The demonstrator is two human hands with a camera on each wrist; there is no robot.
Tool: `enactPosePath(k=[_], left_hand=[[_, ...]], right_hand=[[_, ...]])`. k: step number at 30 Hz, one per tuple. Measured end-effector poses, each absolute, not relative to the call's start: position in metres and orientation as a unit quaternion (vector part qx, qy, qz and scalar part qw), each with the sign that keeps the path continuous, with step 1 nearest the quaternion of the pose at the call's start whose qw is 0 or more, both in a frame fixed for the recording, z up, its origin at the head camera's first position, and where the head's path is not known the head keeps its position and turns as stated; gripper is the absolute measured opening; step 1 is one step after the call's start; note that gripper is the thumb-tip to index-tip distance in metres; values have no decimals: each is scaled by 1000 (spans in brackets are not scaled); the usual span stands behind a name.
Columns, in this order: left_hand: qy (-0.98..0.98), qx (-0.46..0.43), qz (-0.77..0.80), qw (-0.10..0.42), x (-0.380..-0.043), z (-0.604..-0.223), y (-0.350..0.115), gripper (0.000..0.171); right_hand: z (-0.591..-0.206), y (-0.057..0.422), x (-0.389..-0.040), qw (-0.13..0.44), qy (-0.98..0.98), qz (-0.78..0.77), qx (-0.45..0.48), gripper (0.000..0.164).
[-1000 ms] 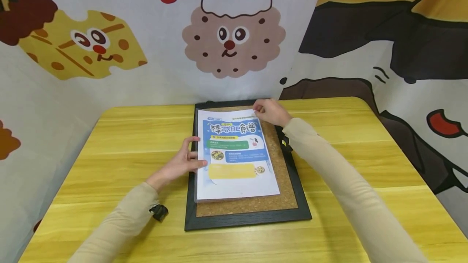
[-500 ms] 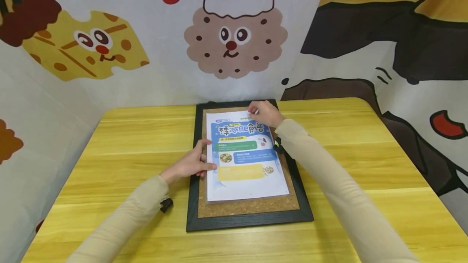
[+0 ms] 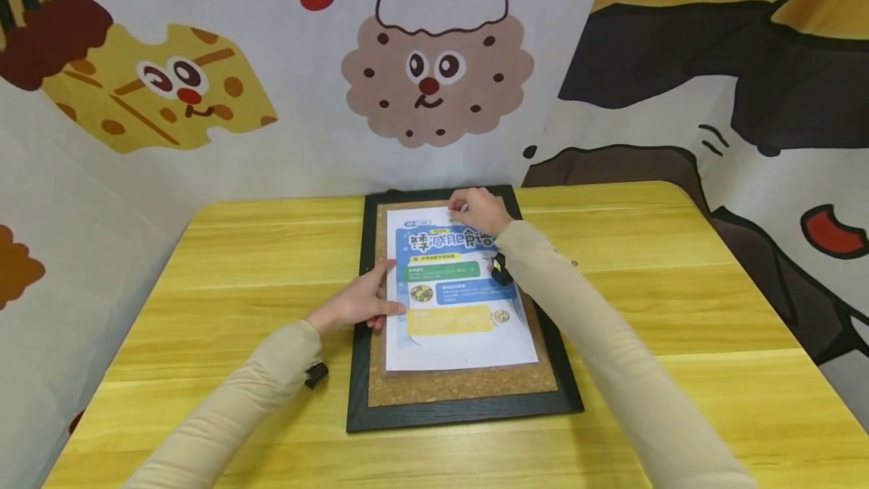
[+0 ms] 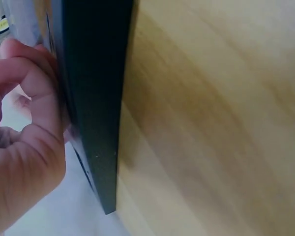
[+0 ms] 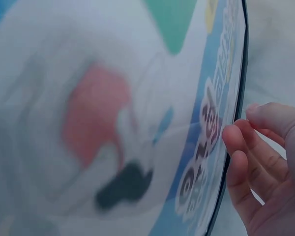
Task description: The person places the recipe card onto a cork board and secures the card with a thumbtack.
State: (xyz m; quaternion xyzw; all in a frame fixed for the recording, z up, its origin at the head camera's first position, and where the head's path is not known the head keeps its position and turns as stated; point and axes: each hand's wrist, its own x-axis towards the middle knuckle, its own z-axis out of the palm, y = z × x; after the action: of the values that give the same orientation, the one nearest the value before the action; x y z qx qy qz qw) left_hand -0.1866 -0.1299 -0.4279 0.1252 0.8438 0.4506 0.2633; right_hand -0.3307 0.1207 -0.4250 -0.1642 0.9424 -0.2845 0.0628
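Note:
A printed sheet (image 3: 462,352), glossy like laminate, lies on a black-framed cork board (image 3: 468,381). My left hand (image 3: 354,302) holds the sheet's left edge, with the thumb on the printed side and the index finger farther up the edge. In the left wrist view its curled fingers (image 4: 46,93) are beside the black frame (image 4: 96,113). My right hand (image 3: 480,211) is at the sheet's upper edge. Its thumb and fingertips come together in the right wrist view, around a small pale thing too small to make out. The right sleeve covers part of the sheet's right side.
The board lies on a yellow wood-grain table (image 3: 258,270), near its back edge. A tiny shiny thing (image 3: 574,263) is to the right of the board. Behind the table hangs a white cloth (image 3: 299,149) with cartoon pictures.
The sheet has shifted right on the cork, and my left hand has moved right with it. My right hand has slid left along the upper edge, from the right corner toward the middle.

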Motion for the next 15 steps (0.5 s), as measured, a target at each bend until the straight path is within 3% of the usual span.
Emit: enactPosePath(k=[8, 15], left_hand=[[890, 160, 335, 266, -190, -416, -126, 87], [922, 185, 260, 219, -201, -405, -134, 66]], right_hand=[[-432, 109, -338, 68, 929, -331, -149, 12], [-434, 101, -341, 60, 923, -338, -175, 12]])
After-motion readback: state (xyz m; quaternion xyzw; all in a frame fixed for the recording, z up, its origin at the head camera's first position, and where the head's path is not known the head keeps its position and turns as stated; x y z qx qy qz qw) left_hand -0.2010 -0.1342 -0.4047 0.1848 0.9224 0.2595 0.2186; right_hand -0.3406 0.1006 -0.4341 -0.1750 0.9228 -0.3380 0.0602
